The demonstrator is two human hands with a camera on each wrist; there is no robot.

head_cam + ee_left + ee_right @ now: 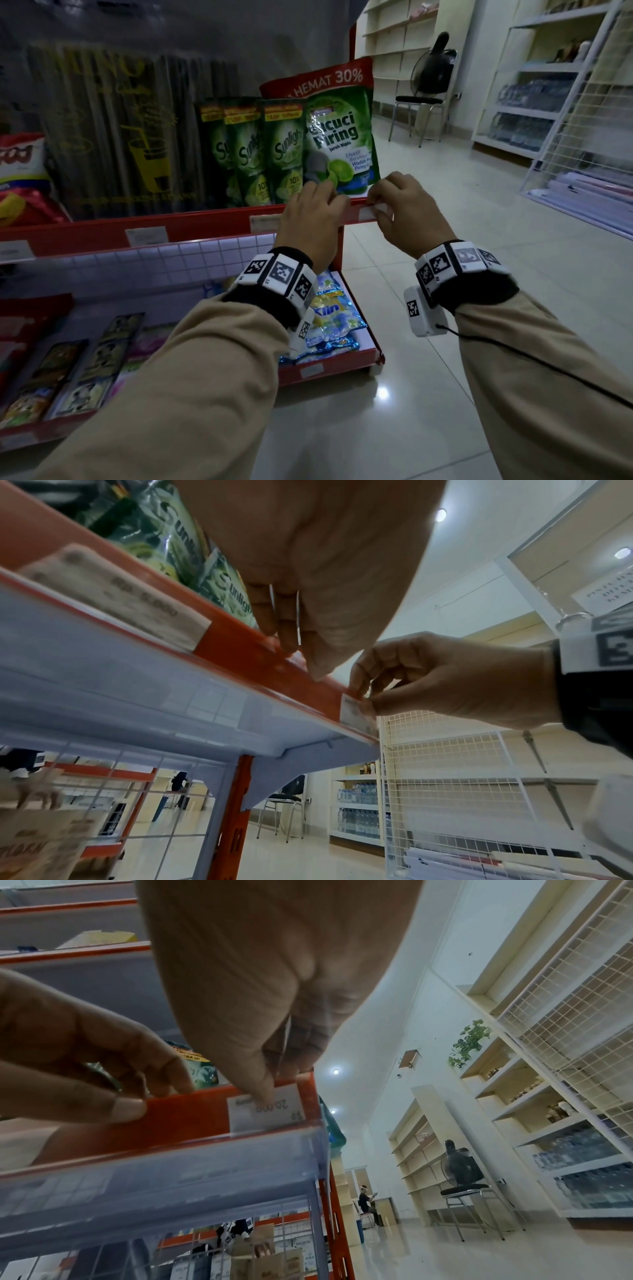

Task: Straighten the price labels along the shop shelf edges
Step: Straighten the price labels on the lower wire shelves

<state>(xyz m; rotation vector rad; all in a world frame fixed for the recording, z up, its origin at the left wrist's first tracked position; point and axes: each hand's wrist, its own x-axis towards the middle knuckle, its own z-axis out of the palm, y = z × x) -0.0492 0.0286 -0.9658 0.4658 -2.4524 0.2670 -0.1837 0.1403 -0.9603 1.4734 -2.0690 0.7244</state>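
On the red shelf edge [205, 222] (dim shop aisle), our right hand [407, 212] pinches the price label [265, 1110]. Beside that pinch, our left hand [313, 219] grips the rail.

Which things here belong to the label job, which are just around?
In the job:
white price label, under right hand fingertips
red shelf edge, gripped by left hand
neighbouring labels

Just around:
dish-soap pouches
chair with fan
water bottles

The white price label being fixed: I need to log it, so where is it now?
In the head view the white price label sits at the right end of the red shelf edge, below the green dish-soap pouch, pinched by the right hand.
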